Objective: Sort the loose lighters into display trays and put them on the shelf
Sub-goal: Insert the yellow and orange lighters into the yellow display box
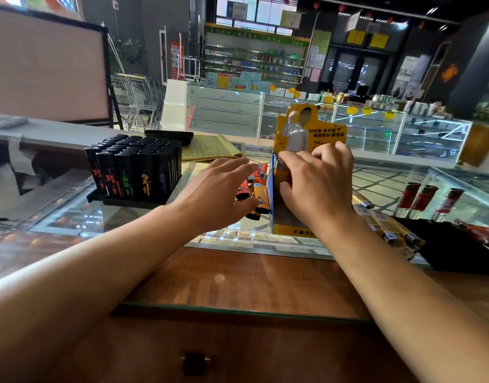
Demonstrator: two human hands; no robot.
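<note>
A yellow and blue cardboard display tray (283, 228) with a tall printed back card stands on the glass counter. My right hand (318, 186) is inside it, fingers curled over a yellow lighter (280, 170) at the tray's left wall. Several loose orange and red lighters (256, 197) lie in a pile just left of the tray. My left hand (213, 194) hovers flat over that pile, fingers straight and spread, holding nothing. A black tray (132, 172) full of black lighters stands further left.
A yellow printed sheet (210, 147) and a black case lie behind the trays. Long yellow packs (387, 225) and red-capped bottles (420, 197) sit at the right. A wooden counter edge with a drawer handle (195, 360) lies near me.
</note>
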